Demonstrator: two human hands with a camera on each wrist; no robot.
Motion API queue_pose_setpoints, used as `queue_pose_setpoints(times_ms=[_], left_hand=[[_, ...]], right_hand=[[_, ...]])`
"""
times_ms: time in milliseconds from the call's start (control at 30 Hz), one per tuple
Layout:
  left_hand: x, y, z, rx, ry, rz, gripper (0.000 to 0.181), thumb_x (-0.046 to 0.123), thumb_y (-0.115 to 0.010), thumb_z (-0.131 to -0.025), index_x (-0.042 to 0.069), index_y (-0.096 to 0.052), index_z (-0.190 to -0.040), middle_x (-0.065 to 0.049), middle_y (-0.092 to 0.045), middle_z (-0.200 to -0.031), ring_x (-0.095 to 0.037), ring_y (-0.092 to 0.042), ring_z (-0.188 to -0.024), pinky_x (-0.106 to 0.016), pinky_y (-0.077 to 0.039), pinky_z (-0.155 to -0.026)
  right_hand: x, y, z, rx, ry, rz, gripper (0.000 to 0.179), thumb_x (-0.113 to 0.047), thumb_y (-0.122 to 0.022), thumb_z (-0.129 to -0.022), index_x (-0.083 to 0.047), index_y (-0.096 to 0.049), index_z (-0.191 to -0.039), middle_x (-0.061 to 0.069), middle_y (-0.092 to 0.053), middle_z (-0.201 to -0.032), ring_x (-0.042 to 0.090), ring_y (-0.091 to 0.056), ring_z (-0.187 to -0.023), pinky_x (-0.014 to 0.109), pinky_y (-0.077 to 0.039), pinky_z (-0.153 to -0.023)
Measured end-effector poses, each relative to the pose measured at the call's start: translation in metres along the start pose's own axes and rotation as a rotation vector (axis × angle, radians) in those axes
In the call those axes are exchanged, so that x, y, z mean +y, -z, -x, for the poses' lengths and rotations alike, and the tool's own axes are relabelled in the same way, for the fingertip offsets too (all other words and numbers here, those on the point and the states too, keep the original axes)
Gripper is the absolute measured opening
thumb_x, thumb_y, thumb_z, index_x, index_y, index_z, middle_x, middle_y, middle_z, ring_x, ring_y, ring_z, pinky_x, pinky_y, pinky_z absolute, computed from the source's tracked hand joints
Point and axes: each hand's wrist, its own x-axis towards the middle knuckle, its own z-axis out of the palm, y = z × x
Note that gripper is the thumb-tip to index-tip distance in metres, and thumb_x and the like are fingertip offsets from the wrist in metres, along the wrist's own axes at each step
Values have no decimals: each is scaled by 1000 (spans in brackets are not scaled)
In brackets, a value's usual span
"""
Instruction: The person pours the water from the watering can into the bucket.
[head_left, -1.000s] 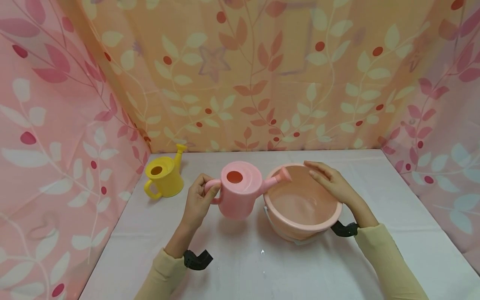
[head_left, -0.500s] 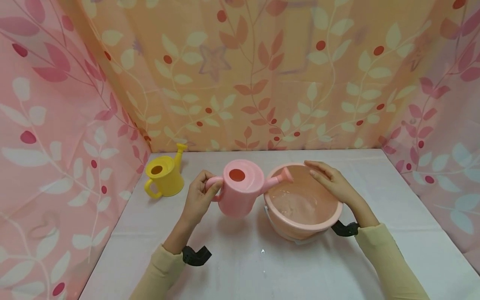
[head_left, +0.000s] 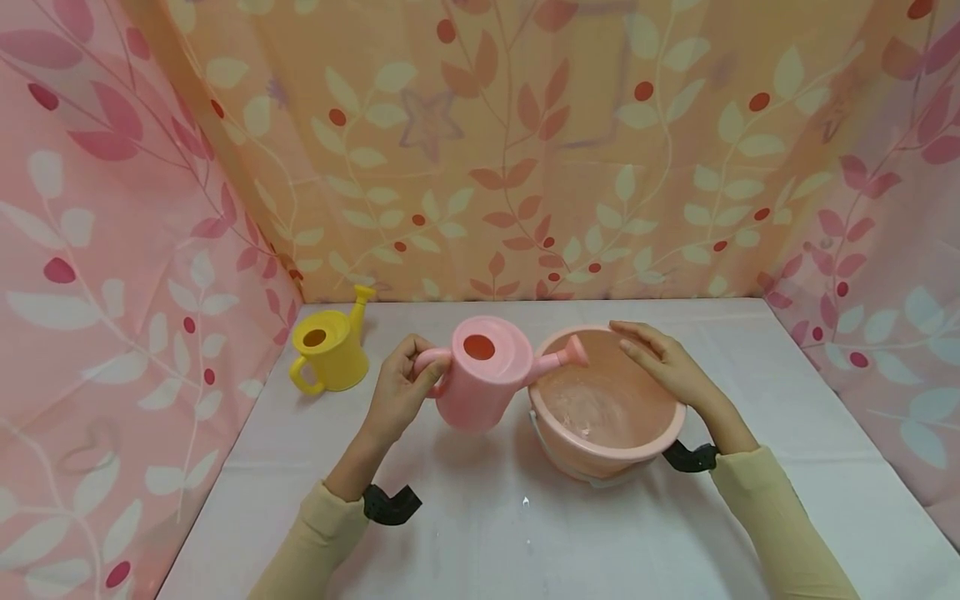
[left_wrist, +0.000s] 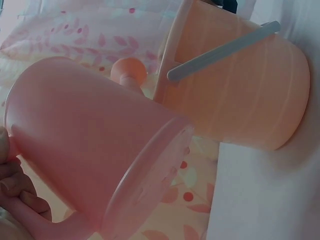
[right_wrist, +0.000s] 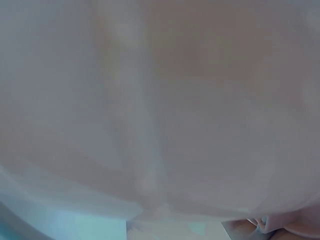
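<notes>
My left hand grips the handle of a pink watering can, held off the table and tilted towards the bucket. Its spout head reaches over the left rim of a peach-coloured bucket. Ripples and glints of clear water show inside the bucket. Across the bucket's right rim rests my right hand, fingers stretched out. In the left wrist view the watering can fills the foreground, with the bucket and its grey handle beyond. A blurred pale surface fills most of the right wrist view.
A yellow watering can stands at the back left of the white-covered table. Small drops lie on the cloth in front of the bucket. Floral curtains enclose the back and both sides.
The pink watering can has risen slightly, shifted right and tilted further towards the bucket. Ripples and glints have appeared inside the bucket. My right hand has stayed on the rim.
</notes>
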Motion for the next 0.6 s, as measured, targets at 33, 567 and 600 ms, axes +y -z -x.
queue_pose_setpoints(times_ms=[33,567,600], left_hand=[[0,0,-1,0,0,-2,16,10,-63,-88,1,-51,-93,-5,-55,-79,-30,-50,-67,-27,-52,-55],[31,-4,0,-28,36,-44,13,-1,-60,-87,-5,-49,-93,-23,-54,-82,-41,-47,-71,-31,-53,-57],[32,-4,0,-28,37,-48,13,0,-60,-87,-4,-49,-93,-22,-54,-82,-42,-47,-71,-31,-53,-57]], right_hand=[[0,0,0,0,1,-4,40,-16,-49,-97,0,-45,-133,18,-46,-136,32,-38,-130,51,-32,-102],[0,0,1,3,-3,-10,39,-15,-49,-97,0,-46,-133,18,-46,-136,33,-37,-130,51,-31,-102],[0,0,1,3,-1,-11,39,-15,-49,-97,1,-45,-133,18,-46,-136,33,-37,-130,51,-31,-102]])
